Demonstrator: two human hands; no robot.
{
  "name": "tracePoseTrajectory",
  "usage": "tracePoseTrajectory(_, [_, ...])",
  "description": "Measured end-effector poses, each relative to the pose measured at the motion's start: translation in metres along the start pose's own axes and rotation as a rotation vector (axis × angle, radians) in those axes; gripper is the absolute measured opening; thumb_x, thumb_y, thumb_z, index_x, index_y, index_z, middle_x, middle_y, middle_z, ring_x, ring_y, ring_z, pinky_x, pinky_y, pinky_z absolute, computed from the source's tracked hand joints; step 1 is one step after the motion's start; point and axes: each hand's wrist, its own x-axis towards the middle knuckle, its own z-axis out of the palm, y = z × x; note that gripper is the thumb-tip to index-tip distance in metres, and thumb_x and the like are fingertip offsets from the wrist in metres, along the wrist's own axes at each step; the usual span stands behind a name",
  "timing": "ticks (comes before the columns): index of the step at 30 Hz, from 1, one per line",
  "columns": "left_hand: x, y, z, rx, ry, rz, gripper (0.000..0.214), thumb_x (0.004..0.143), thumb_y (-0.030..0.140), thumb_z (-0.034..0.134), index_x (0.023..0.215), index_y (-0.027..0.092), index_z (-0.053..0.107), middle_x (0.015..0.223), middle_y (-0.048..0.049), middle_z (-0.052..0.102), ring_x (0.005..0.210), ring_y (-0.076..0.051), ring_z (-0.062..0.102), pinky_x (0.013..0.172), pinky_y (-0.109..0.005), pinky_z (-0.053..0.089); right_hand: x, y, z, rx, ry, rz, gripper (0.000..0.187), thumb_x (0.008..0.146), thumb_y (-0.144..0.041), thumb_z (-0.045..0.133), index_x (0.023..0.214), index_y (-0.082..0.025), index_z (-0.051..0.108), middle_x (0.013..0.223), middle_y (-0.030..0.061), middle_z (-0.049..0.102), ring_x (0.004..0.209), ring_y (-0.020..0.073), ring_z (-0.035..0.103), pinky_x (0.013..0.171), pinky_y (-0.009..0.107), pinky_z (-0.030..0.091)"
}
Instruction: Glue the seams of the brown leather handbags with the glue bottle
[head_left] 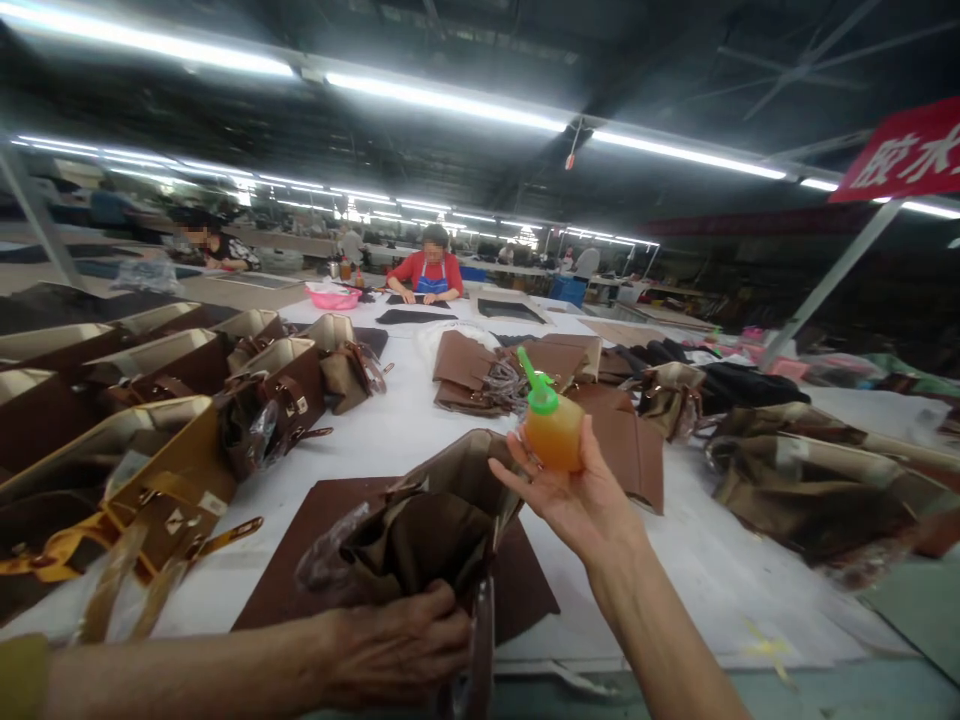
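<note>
My right hand [581, 505] holds up a small glue bottle [556, 437] with a green nozzle cap and amber liquid inside. The fingers cup it from below and behind, above the right edge of an open bag [424, 525]. That bag is brown, with a dark olive lining, and its mouth faces up. My left hand [405, 640] is closed on its near edge, beside a dark strap [482, 640]; the fingertips are partly hidden. Beneath the bag lies a flat brown sheet [289, 560]. Some clear plastic wrap [330, 550] sits at the bag's left side.
Several brown bags and a mustard-coloured bag [180, 460] stand on the left. Stacked brown pieces [465, 370] lie ahead, and more open bags [810, 490] are at the right. Across the white table [360, 440] a person in red [427, 270] works near a pink basin [334, 297].
</note>
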Motion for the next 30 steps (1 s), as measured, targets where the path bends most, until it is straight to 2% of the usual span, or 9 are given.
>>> tracePoseTrajectory(3, [-0.032,-0.019,-0.001,-0.330,0.164,-0.002,0.027,0.082,0.019,0.053,0.103,0.033,0.062,0.113,0.0023,0.060,0.103,-0.017,0.051,0.088,-0.033,0.040,-0.005,0.011,0.004,-0.010,-0.019,0.034,0.039,0.082,-0.048,0.058,0.096,-0.012,0.062,0.090,0.0110,0.065,0.093,0.0297,0.059,0.088,0.065,0.038])
tracePoseTrajectory(6, [-0.063,-0.022,-0.003,-0.491,0.135,-0.151,0.038,0.083,0.016,0.051,0.119,0.029,0.054,0.117,0.0030,0.060,0.110,-0.017,0.048,0.099,-0.032,0.033,-0.007,0.028,0.007,0.019,-0.049,0.079,0.034,0.079,-0.044,0.064,0.096,-0.014,0.062,0.091,0.0099,0.065,0.095,0.0307,0.058,0.087,0.064,0.040])
tracePoseTrajectory(9, [-0.085,-0.011,-0.015,-0.563,0.174,-0.284,0.038,0.080,0.013,0.048,0.116,0.023,0.056,0.122,-0.0020,0.058,0.105,-0.018,0.050,0.096,-0.031,0.035,-0.007,0.042,0.006,0.076,-0.056,0.073,0.034,0.077,-0.040,0.068,0.100,-0.016,0.061,0.093,0.0090,0.064,0.098,0.0309,0.057,0.088,0.062,0.042])
tracePoseTrajectory(14, [-0.065,-0.010,-0.060,-0.526,0.627,-0.642,0.025,0.081,0.011,0.041,0.093,0.018,0.062,0.095,-0.0036,0.069,0.092,-0.014,0.055,0.091,-0.026,0.038,-0.006,0.047,0.007,0.102,-0.051,0.043,0.035,0.076,-0.041,0.068,0.101,-0.017,0.060,0.095,0.0071,0.064,0.097,0.0285,0.058,0.090,0.061,0.041])
tracePoseTrajectory(15, [-0.053,-0.016,-0.067,-0.526,0.630,-0.674,0.024,0.082,0.013,0.043,0.096,0.018,0.061,0.096,-0.0035,0.069,0.096,-0.015,0.054,0.093,-0.027,0.037,-0.006,0.047,0.007,0.102,-0.047,0.044,0.035,0.077,-0.041,0.067,0.101,-0.017,0.060,0.095,0.0072,0.064,0.097,0.0280,0.058,0.090,0.060,0.041])
tracePoseTrajectory(18, [-0.015,-0.036,-0.070,-0.587,0.424,-0.753,0.030,0.081,0.019,0.049,0.110,0.015,0.056,0.112,-0.0076,0.063,0.110,-0.021,0.049,0.099,-0.038,0.035,-0.007,0.046,0.007,0.110,-0.047,0.050,0.034,0.079,-0.041,0.065,0.103,-0.017,0.060,0.098,0.0075,0.064,0.099,0.0272,0.058,0.091,0.055,0.043])
tracePoseTrajectory(22, [0.005,-0.054,-0.051,-0.804,0.094,-0.761,0.010,0.079,0.024,0.057,0.084,0.017,0.060,0.083,-0.0027,0.065,0.082,-0.019,0.055,0.089,-0.040,0.040,-0.013,0.040,0.006,0.113,-0.036,0.045,0.031,0.079,-0.043,0.064,0.098,-0.018,0.062,0.095,0.0069,0.065,0.100,0.0274,0.057,0.092,0.057,0.041])
tracePoseTrajectory(25, [-0.008,-0.061,-0.044,-0.904,0.095,-0.661,0.016,0.085,0.024,0.051,0.071,0.017,0.057,0.073,0.0007,0.062,0.072,-0.014,0.050,0.081,-0.034,0.038,-0.024,0.033,0.011,0.094,-0.012,0.055,0.032,0.080,-0.046,0.062,0.091,-0.016,0.064,0.087,0.0072,0.066,0.094,0.0264,0.059,0.091,0.060,0.039])
tracePoseTrajectory(30, [-0.043,-0.072,-0.057,-0.917,0.178,-0.559,0.018,0.089,0.023,0.047,0.076,0.019,0.058,0.074,0.0020,0.060,0.073,-0.012,0.049,0.079,-0.031,0.034,-0.042,0.033,0.023,0.063,-0.018,0.060,0.035,0.074,-0.048,0.068,0.093,-0.019,0.065,0.090,0.0078,0.067,0.093,0.0287,0.059,0.086,0.063,0.040])
